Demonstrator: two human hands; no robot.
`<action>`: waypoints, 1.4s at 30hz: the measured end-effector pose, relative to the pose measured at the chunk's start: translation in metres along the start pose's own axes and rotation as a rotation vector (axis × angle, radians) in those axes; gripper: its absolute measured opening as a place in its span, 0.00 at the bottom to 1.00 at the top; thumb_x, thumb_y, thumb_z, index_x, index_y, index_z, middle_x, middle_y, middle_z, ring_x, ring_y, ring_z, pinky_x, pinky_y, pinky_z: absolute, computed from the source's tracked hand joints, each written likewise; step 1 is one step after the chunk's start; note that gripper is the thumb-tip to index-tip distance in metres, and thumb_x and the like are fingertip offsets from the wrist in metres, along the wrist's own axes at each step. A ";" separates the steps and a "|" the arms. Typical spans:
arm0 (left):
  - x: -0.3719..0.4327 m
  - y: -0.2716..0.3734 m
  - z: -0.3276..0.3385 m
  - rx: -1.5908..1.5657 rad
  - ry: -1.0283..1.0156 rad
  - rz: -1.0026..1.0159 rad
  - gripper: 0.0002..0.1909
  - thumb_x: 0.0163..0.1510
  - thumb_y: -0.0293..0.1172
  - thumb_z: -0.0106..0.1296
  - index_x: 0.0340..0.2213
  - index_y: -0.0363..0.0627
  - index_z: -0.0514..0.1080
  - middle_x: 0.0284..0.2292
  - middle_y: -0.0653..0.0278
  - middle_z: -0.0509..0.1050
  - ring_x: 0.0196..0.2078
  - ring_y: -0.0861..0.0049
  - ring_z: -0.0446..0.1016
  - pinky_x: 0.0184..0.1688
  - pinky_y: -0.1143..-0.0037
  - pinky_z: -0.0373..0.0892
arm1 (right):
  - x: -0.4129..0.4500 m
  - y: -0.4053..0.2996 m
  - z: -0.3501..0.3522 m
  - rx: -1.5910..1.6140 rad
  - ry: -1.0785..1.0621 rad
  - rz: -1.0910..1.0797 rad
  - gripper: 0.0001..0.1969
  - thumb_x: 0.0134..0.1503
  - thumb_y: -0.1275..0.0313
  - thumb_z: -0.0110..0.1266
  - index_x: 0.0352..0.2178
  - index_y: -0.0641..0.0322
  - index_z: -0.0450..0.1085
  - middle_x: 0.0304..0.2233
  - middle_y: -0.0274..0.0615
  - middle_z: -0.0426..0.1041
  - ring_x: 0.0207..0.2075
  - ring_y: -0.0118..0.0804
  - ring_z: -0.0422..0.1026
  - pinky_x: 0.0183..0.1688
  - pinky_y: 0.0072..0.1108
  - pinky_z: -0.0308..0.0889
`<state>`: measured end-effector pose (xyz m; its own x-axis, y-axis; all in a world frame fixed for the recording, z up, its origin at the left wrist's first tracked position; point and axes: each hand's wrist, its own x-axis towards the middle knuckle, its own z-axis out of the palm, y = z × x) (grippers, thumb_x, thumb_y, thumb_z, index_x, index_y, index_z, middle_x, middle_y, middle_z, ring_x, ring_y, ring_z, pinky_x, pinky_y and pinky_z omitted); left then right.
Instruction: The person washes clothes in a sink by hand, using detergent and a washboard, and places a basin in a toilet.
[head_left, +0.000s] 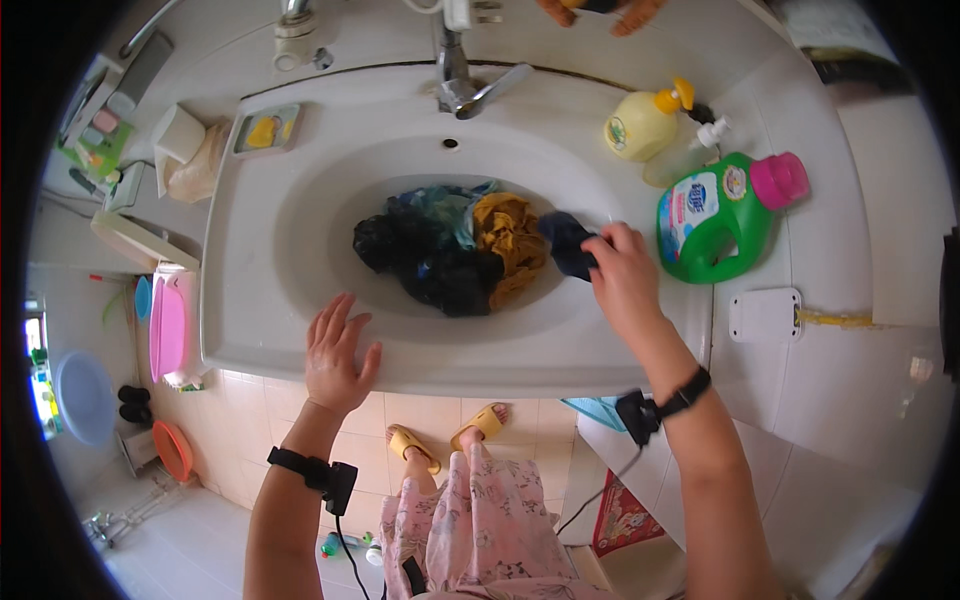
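Note:
In front of me is a white ceramic washbasin (315, 172) with wet clothes in its bowl. Black fabric (450, 277) lies at the left and front of the heap, a mustard-yellow garment (514, 232) at its right, and a blue-green piece (442, 210) behind. My right hand (624, 274) pinches a small dark navy cloth (570, 244) over the bowl's right side; the cloth is slightly blurred. Over the basin's front left rim is my left hand (337, 356), fingers apart and holding nothing.
A chrome faucet (465, 94) rises behind the bowl. At the right stand a green detergent bottle (712, 225) with a pink cap, a yellow pump bottle (641, 124) and a clear pump bottle (679, 161). A soap dish (292, 124) with yellow pieces sits at the back left corner.

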<state>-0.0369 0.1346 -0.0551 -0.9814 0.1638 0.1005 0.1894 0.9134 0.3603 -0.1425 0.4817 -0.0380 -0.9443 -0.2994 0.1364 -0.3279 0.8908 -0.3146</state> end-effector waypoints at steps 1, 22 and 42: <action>0.002 0.001 0.001 -0.009 0.006 -0.006 0.17 0.44 0.36 0.48 0.36 0.40 0.68 0.49 0.53 0.62 0.54 0.58 0.57 0.55 0.62 0.52 | 0.003 0.009 0.027 -0.009 -0.004 -0.007 0.11 0.41 0.80 0.49 0.30 0.60 0.69 0.37 0.40 0.65 0.41 0.45 0.63 0.39 0.31 0.63; -0.001 -0.003 -0.002 -0.091 0.018 0.010 0.17 0.42 0.36 0.49 0.35 0.39 0.68 0.47 0.51 0.63 0.52 0.58 0.60 0.52 0.64 0.55 | 0.061 -0.015 0.124 0.249 -0.517 -0.084 0.13 0.37 0.79 0.53 0.30 0.59 0.71 0.41 0.48 0.65 0.41 0.53 0.65 0.38 0.34 0.64; -0.001 -0.002 -0.001 -0.038 -0.031 0.024 0.15 0.44 0.35 0.48 0.33 0.39 0.68 0.45 0.52 0.65 0.49 0.58 0.62 0.50 0.65 0.57 | 0.046 -0.021 0.047 0.336 -0.741 0.013 0.34 0.48 0.51 0.49 0.53 0.60 0.55 0.56 0.56 0.50 0.59 0.50 0.48 0.57 0.40 0.44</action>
<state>-0.0362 0.1323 -0.0551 -0.9769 0.1976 0.0809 0.2135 0.8944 0.3931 -0.1800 0.4331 -0.0689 -0.6821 -0.5433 -0.4895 -0.1962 0.7808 -0.5931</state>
